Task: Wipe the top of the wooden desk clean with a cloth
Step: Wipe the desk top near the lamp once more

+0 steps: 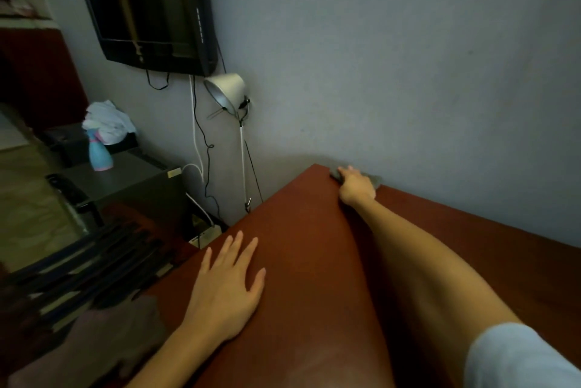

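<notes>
Right hand (pixel 356 185) is stretched to the far corner of the wooden desk (pixel 301 262), by the wall (pixel 393 57), & pressed down on a dark grey cloth (pixel 375 180); cloth is mostly hidden under palm w/ edges seen either side. Whether fingers are curled round it can't be told. Left hand (pixel 228 282) is laid flat on desk nr its left edge, fingers spread, nothing held. Off desk to the left: a lamp (pixel 227 89) under a wall-mounted screen (pixel 151 7), a blue spray bottle (pixel 99 153) on a low cabinet (pixel 132 173)
</notes>
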Tool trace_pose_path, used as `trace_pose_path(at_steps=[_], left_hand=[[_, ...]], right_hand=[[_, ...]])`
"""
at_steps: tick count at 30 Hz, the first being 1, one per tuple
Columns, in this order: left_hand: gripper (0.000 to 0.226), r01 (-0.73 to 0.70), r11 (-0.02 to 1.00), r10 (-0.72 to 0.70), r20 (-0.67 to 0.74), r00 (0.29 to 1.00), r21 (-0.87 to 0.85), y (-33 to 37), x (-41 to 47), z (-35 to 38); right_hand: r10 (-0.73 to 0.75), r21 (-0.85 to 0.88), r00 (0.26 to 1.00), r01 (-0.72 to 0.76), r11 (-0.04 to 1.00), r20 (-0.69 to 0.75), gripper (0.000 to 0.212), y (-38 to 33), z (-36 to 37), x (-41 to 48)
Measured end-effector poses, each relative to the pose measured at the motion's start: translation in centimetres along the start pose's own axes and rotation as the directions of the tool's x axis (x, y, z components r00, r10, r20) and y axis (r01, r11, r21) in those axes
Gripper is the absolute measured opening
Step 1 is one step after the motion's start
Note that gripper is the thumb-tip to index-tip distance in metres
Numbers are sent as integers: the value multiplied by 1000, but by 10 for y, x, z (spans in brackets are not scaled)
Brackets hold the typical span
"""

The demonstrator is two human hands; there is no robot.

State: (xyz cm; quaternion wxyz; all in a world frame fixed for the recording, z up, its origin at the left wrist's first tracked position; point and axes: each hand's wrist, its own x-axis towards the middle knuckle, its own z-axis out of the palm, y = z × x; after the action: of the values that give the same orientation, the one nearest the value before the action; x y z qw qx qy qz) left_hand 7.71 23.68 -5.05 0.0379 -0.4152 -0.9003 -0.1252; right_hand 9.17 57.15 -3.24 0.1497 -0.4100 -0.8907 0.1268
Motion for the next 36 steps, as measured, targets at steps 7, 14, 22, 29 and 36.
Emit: trace_pose_path(at_steps=[7, 14, 22, 29, 36], left_hand=[[63, 6, 995, -12, -59, 998, -99, 4, -7, -8], [64, -99, 975, 80, -104, 991, -198, 11, -44, -23], [57, -353, 933, 341, -152, 928, -64, 2, -127, -55], [49, -268, 956, 287, -188, 939, 119, -39, -198, -62], [44, -124, 970, 172, -228, 958, 209, -83, -224, -68]], right_hand=[[-452, 118, 872, 437, 892, 187, 58, -69, 19, -74], [-660, 267, 709, 605, 750, 248, 66, -58, -17, -209], [-807, 306, 565, 748, 588, 170, 82, -54, -40, -323], [-896, 99, 429, 892, 440, 115, 60, -82, -24, -371], [-912, 148, 339, 914, 377, 231, 64, -136, -6, -372]])
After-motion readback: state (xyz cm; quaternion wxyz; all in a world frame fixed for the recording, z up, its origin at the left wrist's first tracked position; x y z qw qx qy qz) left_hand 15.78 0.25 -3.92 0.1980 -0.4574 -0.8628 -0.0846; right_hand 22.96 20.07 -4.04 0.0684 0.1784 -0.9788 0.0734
